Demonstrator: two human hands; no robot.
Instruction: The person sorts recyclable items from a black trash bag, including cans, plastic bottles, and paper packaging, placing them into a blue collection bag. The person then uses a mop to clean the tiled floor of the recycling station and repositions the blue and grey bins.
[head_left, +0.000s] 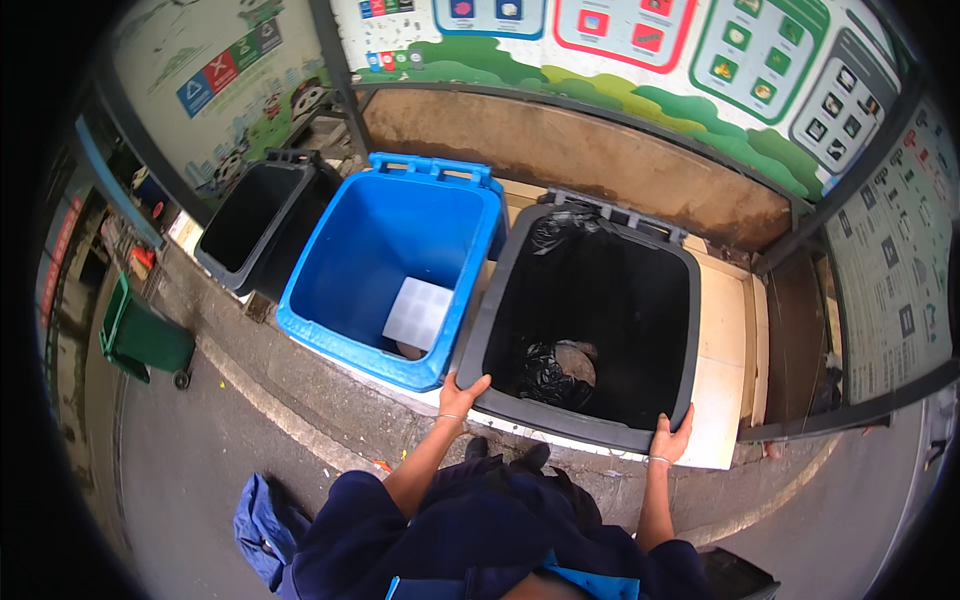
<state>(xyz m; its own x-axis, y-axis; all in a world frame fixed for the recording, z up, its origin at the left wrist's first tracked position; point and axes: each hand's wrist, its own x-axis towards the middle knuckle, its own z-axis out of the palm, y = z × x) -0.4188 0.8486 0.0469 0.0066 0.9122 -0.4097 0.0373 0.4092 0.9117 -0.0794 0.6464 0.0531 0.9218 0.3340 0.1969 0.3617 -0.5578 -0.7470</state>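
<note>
A large dark grey wheelie bin (pixel 470 360) stands lidless-looking and open-topped right in front of me. My left hand (pixel 458 398) grips its near left corner, the thumb lying on the rim. At the near right corner my right hand (pixel 671 438) is closed around the same rim; some of its fingers are hidden. Deep inside the bin are a crumpled black plastic bag (pixel 545 385) and a brownish lump (pixel 577 366) beside it. More black plastic (pixel 560 230) clings to the far left inner corner. To the left stands a blue bin (pixel 350 240) with a white sheet-like piece (pixel 418 313) at its bottom.
A smaller black bin (pixel 255 215) stands beyond the blue one. On the road at left is a green wheeled bin (pixel 148 335). Printed panels (pixel 620 60) and metal posts (pixel 345 90) enclose the back and sides. Blue cloth (pixel 268 535) shows at lower left. Pale tiled platform (pixel 718 390) lies under the bins.
</note>
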